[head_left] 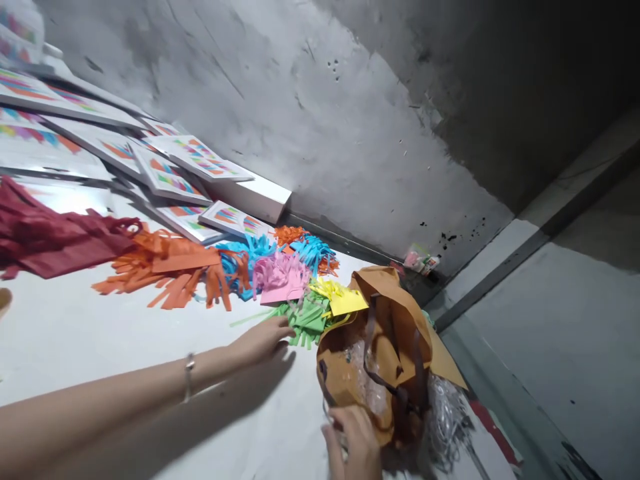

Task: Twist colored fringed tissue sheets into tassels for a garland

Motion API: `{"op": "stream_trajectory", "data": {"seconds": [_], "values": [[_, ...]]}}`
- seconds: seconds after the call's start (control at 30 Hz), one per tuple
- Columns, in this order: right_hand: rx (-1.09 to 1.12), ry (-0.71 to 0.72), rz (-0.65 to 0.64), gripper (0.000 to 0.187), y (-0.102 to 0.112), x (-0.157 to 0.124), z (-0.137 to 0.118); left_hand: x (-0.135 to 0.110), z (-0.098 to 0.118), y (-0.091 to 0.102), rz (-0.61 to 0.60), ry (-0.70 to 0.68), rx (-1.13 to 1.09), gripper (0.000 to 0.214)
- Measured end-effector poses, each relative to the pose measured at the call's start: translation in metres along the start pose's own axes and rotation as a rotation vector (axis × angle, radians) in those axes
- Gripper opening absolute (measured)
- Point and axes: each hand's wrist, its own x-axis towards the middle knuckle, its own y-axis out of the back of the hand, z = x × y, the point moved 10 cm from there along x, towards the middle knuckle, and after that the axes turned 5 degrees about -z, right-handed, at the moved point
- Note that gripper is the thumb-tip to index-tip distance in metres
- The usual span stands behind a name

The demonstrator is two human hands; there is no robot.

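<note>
My left hand (pixel 265 343), with a bracelet on its wrist, reaches across from the left. Its fingers are stretched out, at the edge of a green paper-fringe bundle (pixel 309 317). Beside that bundle lie yellow fringe (pixel 345 299) and pink fringe (pixel 283 277). A brown paper bag (pixel 395 293) stands open at the right, with dark ribbon handles and clear plastic inside. My right hand (pixel 355 443) is at the bag's near rim, thumb and fingers curled together. What they pinch is too hard to make out.
Orange fringe (pixel 175 263), blue fringe (pixel 250 250) and dark red fringe (pixel 60 233) lie along the white table (pixel 135 340). Flat printed boxes (pixel 170 177) pile up behind, against a grey wall. Clear plastic-wrapped cords (pixel 445 420) lie right of the bag. A fingertip (pixel 4 300) shows at the left edge.
</note>
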Motion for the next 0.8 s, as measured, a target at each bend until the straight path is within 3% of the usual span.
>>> {"op": "stream_trajectory", "data": {"seconds": [0.07, 0.13, 0.23, 0.3, 0.4, 0.5, 0.67, 0.8], "values": [[-0.138, 0.024, -0.19, 0.019, -0.033, 0.049, -0.021, 0.018, 0.0, -0.006, 0.006, -0.031, 0.038, 0.014], [-0.211, 0.023, -0.247, 0.023, -0.061, 0.099, -0.027, 0.032, -0.005, -0.009, 0.021, -0.038, 0.075, 0.008], [-0.338, 0.003, -0.331, 0.014, -0.105, 0.157, -0.011, 0.041, -0.033, 0.0, 0.052, 0.01, 0.133, 0.016], [-0.402, 0.011, -0.407, 0.006, -0.13, 0.177, 0.005, 0.039, -0.061, 0.012, 0.075, 0.069, 0.171, 0.019], [-0.458, 0.046, -0.488, 0.015, -0.146, 0.183, 0.016, 0.028, -0.098, 0.034, 0.107, 0.156, 0.213, 0.02], [-0.478, 0.094, -0.514, 0.011, -0.147, 0.177, 0.011, 0.021, -0.112, 0.045, 0.122, 0.193, 0.218, 0.015], [-0.528, 0.168, -0.569, 0.003, -0.159, 0.17, -0.003, 0.019, -0.085, 0.036, 0.111, 0.134, 0.162, 0.016], [-0.548, 0.17, -0.569, 0.007, -0.161, 0.169, -0.002, 0.018, -0.063, 0.024, 0.101, 0.091, 0.123, 0.018]]}}
